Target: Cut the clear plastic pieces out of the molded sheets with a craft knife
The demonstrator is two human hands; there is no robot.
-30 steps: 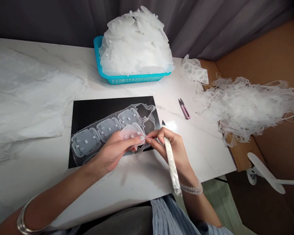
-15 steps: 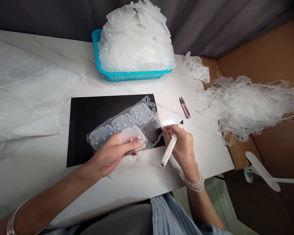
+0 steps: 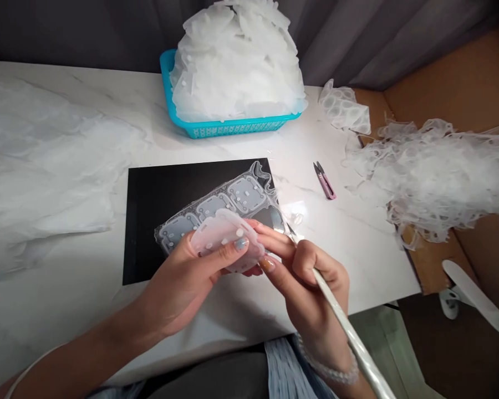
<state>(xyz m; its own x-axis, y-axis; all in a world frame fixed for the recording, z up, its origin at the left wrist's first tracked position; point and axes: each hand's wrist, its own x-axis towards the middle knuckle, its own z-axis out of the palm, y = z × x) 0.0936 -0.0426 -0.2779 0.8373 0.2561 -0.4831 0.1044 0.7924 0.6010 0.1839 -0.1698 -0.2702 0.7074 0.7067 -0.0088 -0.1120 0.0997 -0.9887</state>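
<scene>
My left hand (image 3: 191, 277) grips a translucent frosted piece of soft-looking plastic (image 3: 220, 235) with small raised bumps, thumb on top. At its right edge, the fingertips of my right hand (image 3: 303, 266) pinch the same piece. A long white tool (image 3: 345, 321) with a dark pointed tip is also held in my right hand, running back past the wrist; its exact kind is unclear. Beneath the hands, a clear sheet with similar moulded pieces (image 3: 214, 210) lies slanted on a black mat (image 3: 149, 194). An opening shows at the sheet's right end.
A blue basket (image 3: 241, 128) heaped with frosted pieces stands at the back. Pink-handled thread snips (image 3: 325, 182) lie to the right. Tangled clear scraps (image 3: 444, 177) pile up by a cardboard box (image 3: 457, 72). A stack of clear sheets (image 3: 45, 166) covers the left side.
My right hand has come left from the sheet's edge to the piece in my left hand. The white tool has swung round, its tip now pointing up and left. The piece is lifted and tilted.
</scene>
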